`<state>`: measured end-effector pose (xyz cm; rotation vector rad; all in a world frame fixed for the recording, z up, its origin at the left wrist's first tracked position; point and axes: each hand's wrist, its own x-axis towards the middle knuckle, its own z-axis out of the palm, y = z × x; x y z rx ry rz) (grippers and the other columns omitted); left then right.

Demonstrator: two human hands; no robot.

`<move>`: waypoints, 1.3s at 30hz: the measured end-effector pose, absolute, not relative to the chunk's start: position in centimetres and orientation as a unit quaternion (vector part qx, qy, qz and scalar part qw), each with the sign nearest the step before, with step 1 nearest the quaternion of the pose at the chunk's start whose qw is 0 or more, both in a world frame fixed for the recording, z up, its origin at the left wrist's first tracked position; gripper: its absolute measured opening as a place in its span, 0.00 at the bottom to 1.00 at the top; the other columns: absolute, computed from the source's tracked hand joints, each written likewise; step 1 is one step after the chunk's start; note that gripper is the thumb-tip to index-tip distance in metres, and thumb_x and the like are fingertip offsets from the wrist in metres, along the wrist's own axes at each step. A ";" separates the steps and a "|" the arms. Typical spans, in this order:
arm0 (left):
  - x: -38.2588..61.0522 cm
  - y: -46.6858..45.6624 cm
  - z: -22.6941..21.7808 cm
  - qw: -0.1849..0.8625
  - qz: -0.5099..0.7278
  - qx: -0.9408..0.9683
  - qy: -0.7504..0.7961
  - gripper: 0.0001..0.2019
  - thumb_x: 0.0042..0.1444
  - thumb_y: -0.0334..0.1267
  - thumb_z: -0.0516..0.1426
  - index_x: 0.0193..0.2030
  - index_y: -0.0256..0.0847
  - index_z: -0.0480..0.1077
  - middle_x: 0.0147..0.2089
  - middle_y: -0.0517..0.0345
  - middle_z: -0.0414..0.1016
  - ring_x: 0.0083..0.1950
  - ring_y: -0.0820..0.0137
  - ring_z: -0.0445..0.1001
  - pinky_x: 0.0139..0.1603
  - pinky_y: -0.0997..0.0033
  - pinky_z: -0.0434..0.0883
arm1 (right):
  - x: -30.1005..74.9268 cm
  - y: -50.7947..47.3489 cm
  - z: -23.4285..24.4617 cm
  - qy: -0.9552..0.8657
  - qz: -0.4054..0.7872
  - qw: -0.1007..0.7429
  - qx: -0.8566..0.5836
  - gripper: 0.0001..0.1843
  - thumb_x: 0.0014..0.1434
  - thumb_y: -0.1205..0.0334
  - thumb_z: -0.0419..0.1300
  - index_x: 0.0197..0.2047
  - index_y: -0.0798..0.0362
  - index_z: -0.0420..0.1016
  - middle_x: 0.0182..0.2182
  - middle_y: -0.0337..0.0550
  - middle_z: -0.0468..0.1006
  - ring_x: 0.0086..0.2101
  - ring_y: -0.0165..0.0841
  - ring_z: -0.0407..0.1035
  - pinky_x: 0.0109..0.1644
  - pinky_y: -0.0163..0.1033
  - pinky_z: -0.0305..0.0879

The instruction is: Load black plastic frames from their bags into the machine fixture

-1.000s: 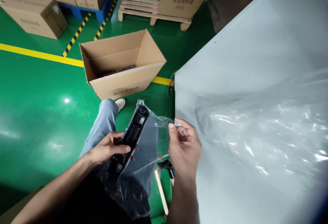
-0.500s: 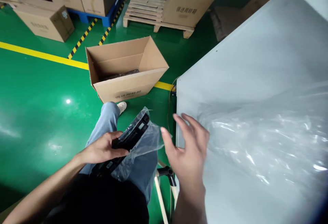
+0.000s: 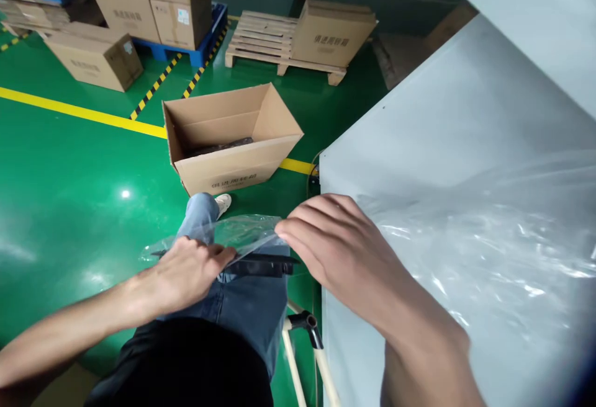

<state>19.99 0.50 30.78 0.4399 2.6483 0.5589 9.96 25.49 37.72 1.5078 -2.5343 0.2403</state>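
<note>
A long black plastic part lies level above my lap, partly inside a clear plastic bag. Its kind I cannot make out. My left hand is closed around the part and the bag near the left end, hiding much of both. With its fingertips pinched together, my right hand grips the bag's edge at the upper right, above the part's right end. Beyond my knee stands an open cardboard box, with dark wrapped items low inside it.
To my right is a grey-white table with clear plastic bags on it. A pipe frame stands beside my leg. Farther back are stacked cartons, a blue pallet and a wooden pallet holding another carton.
My right hand, open and apart before, has moved onto the bag's edge and closed on it. The black part has turned from a steep slant to nearly level.
</note>
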 end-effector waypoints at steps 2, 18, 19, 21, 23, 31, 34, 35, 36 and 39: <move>19.8 0.6 31.3 0.198 0.207 0.183 0.940 0.17 0.65 0.31 0.54 0.57 0.46 0.76 0.45 0.48 0.84 0.39 0.54 0.82 0.35 0.63 0.62 | 9.4 25.6 38.5 -0.854 0.104 0.084 0.503 0.13 0.75 0.68 0.57 0.40 0.47 0.79 0.35 0.38 0.83 0.37 0.37 0.72 0.45 0.47 0.65; 15.3 2.6 26.7 -0.042 0.857 -0.293 0.423 0.23 0.46 0.46 0.76 0.46 0.39 0.81 0.49 0.51 0.84 0.43 0.65 0.82 0.42 0.70 0.77 | 17.8 17.8 26.6 -0.883 0.298 0.187 0.310 0.12 0.72 0.56 0.67 0.53 0.53 0.80 0.39 0.45 0.85 0.40 0.40 0.77 0.48 0.46 0.69; 15.5 3.0 26.3 -0.045 0.860 -0.298 0.413 0.23 0.45 0.46 0.76 0.46 0.39 0.81 0.48 0.52 0.84 0.42 0.66 0.81 0.42 0.71 0.76 | 18.3 17.3 25.6 -0.889 0.292 0.183 0.301 0.10 0.73 0.59 0.66 0.53 0.53 0.80 0.38 0.45 0.84 0.39 0.39 0.76 0.47 0.45 0.68; 15.8 3.6 25.5 -0.056 0.860 -0.308 0.403 0.23 0.45 0.45 0.77 0.46 0.39 0.81 0.45 0.55 0.83 0.41 0.69 0.79 0.41 0.73 0.74 | 18.9 17.0 24.3 -0.895 0.280 0.188 0.291 0.05 0.73 0.65 0.64 0.50 0.52 0.80 0.35 0.42 0.83 0.37 0.38 0.73 0.45 0.45 0.65; 16.0 3.9 24.9 -0.073 0.856 -0.318 0.401 0.22 0.45 0.44 0.77 0.44 0.40 0.80 0.42 0.58 0.82 0.38 0.72 0.76 0.39 0.74 0.72 | 19.1 17.1 23.7 -0.894 0.270 0.198 0.297 0.05 0.73 0.69 0.63 0.46 0.51 0.80 0.33 0.41 0.83 0.36 0.38 0.72 0.44 0.45 0.63; 15.1 4.6 24.2 -0.130 0.858 -0.337 0.366 0.22 0.43 0.45 0.78 0.42 0.41 0.78 0.41 0.59 0.81 0.38 0.71 0.75 0.41 0.72 0.71 | 19.0 17.5 22.5 -0.898 0.233 0.236 0.290 0.06 0.72 0.65 0.65 0.52 0.53 0.79 0.35 0.44 0.82 0.35 0.38 0.71 0.43 0.45 0.60; 15.1 4.8 24.0 -0.133 0.857 -0.352 0.352 0.24 0.42 0.45 0.78 0.43 0.41 0.77 0.42 0.58 0.82 0.39 0.70 0.76 0.41 0.72 0.70 | 19.0 17.3 21.8 -0.902 0.225 0.236 0.282 0.03 0.72 0.68 0.65 0.46 0.51 0.79 0.33 0.42 0.81 0.34 0.38 0.69 0.41 0.46 0.58; 15.1 4.8 23.9 -0.135 0.856 -0.359 0.348 0.24 0.41 0.46 0.78 0.43 0.42 0.77 0.42 0.58 0.82 0.39 0.70 0.76 0.41 0.72 0.70 | 19.0 17.3 21.6 -0.901 0.225 0.233 0.287 0.04 0.71 0.70 0.65 0.45 0.51 0.78 0.31 0.41 0.80 0.33 0.38 0.68 0.40 0.46 0.57; 15.1 4.8 23.8 -0.136 0.856 -0.363 0.343 0.25 0.41 0.46 0.78 0.43 0.41 0.77 0.42 0.58 0.82 0.39 0.70 0.77 0.41 0.72 0.70 | 19.1 17.2 21.5 -0.900 0.225 0.230 0.294 0.05 0.71 0.71 0.64 0.44 0.51 0.78 0.30 0.40 0.79 0.33 0.38 0.67 0.40 0.46 0.56; 14.8 4.6 23.4 -0.140 0.859 -0.368 0.328 0.25 0.40 0.45 0.79 0.43 0.41 0.78 0.42 0.59 0.82 0.39 0.71 0.77 0.42 0.72 0.70 | 19.4 17.1 21.1 -0.897 0.221 0.221 0.312 0.05 0.71 0.72 0.63 0.43 0.52 0.77 0.29 0.40 0.78 0.32 0.37 0.67 0.40 0.46 0.57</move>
